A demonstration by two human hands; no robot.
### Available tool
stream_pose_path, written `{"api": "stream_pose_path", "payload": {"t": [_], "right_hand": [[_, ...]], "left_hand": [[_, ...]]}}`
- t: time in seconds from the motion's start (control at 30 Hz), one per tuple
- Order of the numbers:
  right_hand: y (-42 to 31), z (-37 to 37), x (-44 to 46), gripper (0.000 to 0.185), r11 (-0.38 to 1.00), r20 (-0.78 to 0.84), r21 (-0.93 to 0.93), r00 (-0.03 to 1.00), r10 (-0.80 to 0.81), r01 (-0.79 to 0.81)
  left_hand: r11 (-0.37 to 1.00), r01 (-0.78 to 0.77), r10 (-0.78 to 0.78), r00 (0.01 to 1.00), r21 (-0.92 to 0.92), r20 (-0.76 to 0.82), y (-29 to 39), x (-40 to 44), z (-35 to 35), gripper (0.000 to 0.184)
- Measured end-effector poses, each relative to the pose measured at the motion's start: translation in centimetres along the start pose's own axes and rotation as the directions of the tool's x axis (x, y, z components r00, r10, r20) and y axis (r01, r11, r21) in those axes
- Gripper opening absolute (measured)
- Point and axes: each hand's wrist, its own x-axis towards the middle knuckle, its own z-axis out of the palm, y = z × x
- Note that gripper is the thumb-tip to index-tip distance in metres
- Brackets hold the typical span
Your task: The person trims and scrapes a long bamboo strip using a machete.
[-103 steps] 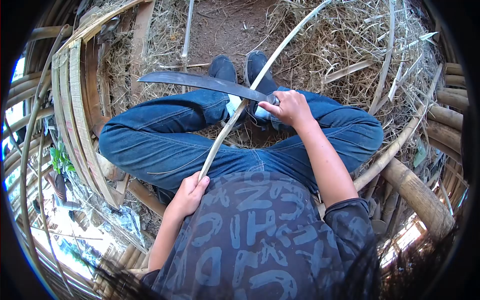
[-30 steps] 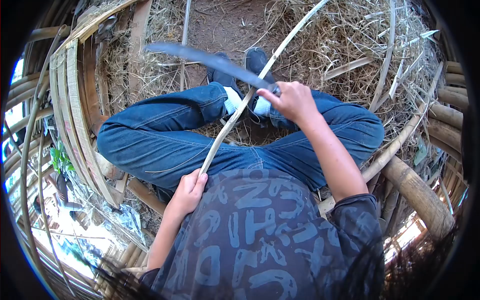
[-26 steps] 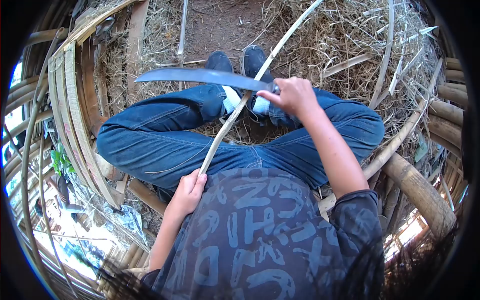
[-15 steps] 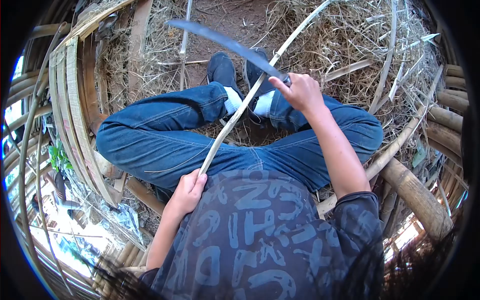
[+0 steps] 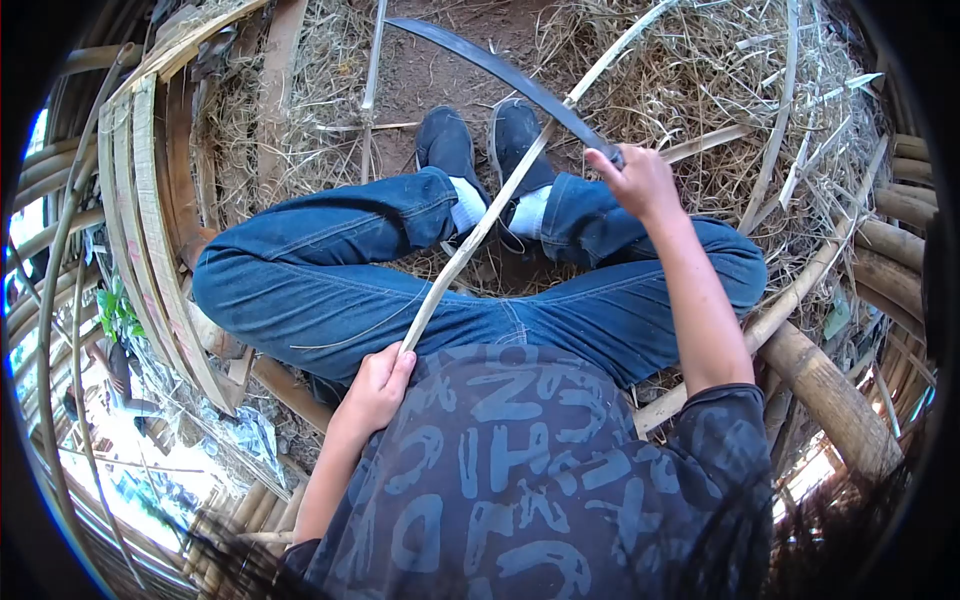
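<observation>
My left hand [image 5: 378, 388] grips the near end of a long pale bamboo strip [image 5: 452, 268] close to my shirt. The strip runs away from me over my lap and between my shoes, out past the top edge. My right hand [image 5: 642, 182] is closed round the handle of a machete [image 5: 500, 72]. Its long curved blade points to the upper left and crosses over the strip beyond my right shoe. Whether the blade touches the strip I cannot tell. Most of the handle is hidden in my fist.
Dry shavings [image 5: 670, 85] cover the ground ahead, with several loose bamboo strips [image 5: 778, 120] among them. A wooden slatted frame [image 5: 150, 210] stands on my left. A thick bamboo pole [image 5: 835, 400] lies at my right. A person [image 5: 118, 385] shows partly beyond the left wall.
My right hand and the machete have moved away from me and to the right, farther along the strip. The strip's far part has shifted slightly right; my left hand keeps its place.
</observation>
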Motion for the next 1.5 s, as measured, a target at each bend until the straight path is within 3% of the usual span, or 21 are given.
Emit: {"api": "stream_pose_path", "payload": {"t": [0.03, 0.23, 0.3, 0.37, 0.43, 0.47, 0.53, 0.7, 0.77, 0.83, 0.9, 1.03, 1.17, 1.23, 1.37, 1.43, 1.5], "right_hand": [[-0.9, 0.4, -0.5, 0.072, 0.995, 0.058, 0.1, 0.998, 0.021, -0.027], [-4.4, 1.9, -2.1, 0.076, 0.973, 0.007, -0.082, 0.976, -0.217, 0.217], [-3.6, 0.7, -0.9, 0.077, 0.955, 0.112, -0.176, 0.968, -0.224, 0.241], [-0.6, 1.0, 0.4, 0.077, 0.964, -0.058, -0.192, 0.979, -0.196, 0.182], [0.7, -0.7, 1.5, 0.078, 0.991, 0.056, -0.1, 0.994, 0.093, -0.087], [0.7, -0.6, 1.6, 0.078, 0.992, 0.055, -0.099, 0.995, 0.087, -0.082], [0.3, -0.8, 1.3, 0.079, 0.994, -0.022, -0.113, 1.0, 0.006, -0.009], [-3.7, 0.1, -0.2, 0.077, 0.995, -0.024, -0.067, 0.997, -0.078, 0.077], [-4.9, -0.1, -0.8, 0.077, 0.968, 0.097, -0.144, 0.976, -0.194, 0.206], [-4.5, -0.1, -0.5, 0.076, 0.94, 0.118, -0.222, 0.964, -0.237, 0.259], [-1.9, -0.3, 0.5, 0.077, 0.931, 0.107, -0.271, 0.969, -0.223, 0.245], [2.6, -1.7, 2.1, 0.076, 0.988, -0.029, -0.07, 0.99, 0.137, -0.138], [3.8, -1.7, 2.4, 0.079, 0.977, -0.12, -0.071, 0.974, 0.19, -0.199], [0.8, -2.5, 1.2, 0.08, 0.989, 0.025, -0.003, 0.989, 0.148, -0.148], [-3.3, 1.0, -0.9, 0.078, 0.996, 0.078, -0.028, 0.994, -0.079, 0.081], [-5.3, 1.4, -1.2, 0.078, 0.986, 0.2, 0.031, 0.966, -0.166, 0.163], [-6.2, 1.4, -1.3, 0.079, 0.982, 0.206, 0.01, 0.96, -0.189, 0.191]], "left_hand": [[1.0, 0.012, -0.012, 1.0, -0.017, 0.002, -0.4, 0.1, 0.0, 0.031], [1.0, 0.016, -0.016, 1.0, -0.006, -0.005, -0.6, 0.0, 0.0, 0.03], [1.0, 0.009, -0.01, 1.0, -0.002, -0.01, -0.5, 0.0, 0.1, 0.03], [1.0, 0.017, -0.017, 1.0, -0.01, -0.009, -0.2, 0.1, 0.1, 0.031], [1.0, -0.004, 0.004, 1.0, 0.003, -0.022, 0.3, 0.4, 0.3, 0.031], [1.0, -0.022, 0.023, 0.999, 0.019, -0.03, 0.4, 0.5, 0.3, 0.031], [1.0, 0.007, -0.007, 1.0, 0.017, -0.02, -0.5, 0.2, 0.0, 0.03], [0.999, 0.038, -0.038, 0.999, 0.014, -0.002, -0.7, 0.3, -0.1, 0.031], [0.999, 0.052, -0.052, 0.999, -0.006, -0.001, -0.8, 0.3, 0.0, 0.031], [0.999, 0.042, -0.042, 0.999, 0.012, -0.004, -0.6, 0.4, -0.1, 0.031], [0.999, 0.03, -0.029, 1.0, 0.022, -0.01, -0.4, 0.3, 0.0, 0.031], [1.0, 0.012, -0.012, 1.0, 0.021, -0.019, -0.1, 0.3, 0.0, 0.031], [1.0, -0.002, 0.002, 1.0, 0.004, 0.004, 0.2, 0.4, -0.1, 0.032], [1.0, 0.006, -0.006, 1.0, 0.001, 0.014, -0.4, 0.5, -0.2, 0.032], [1.0, 0.015, -0.015, 1.0, 0.006, -0.002, -0.3, 0.6, -0.1, 0.03], [1.0, 0.013, -0.013, 1.0, 0.001, -0.006, -0.4, 0.6, 0.0, 0.031], [1.0, 0.014, -0.014, 1.0, -0.004, -0.012, -0.4, 0.4, 0.0, 0.031]]}}
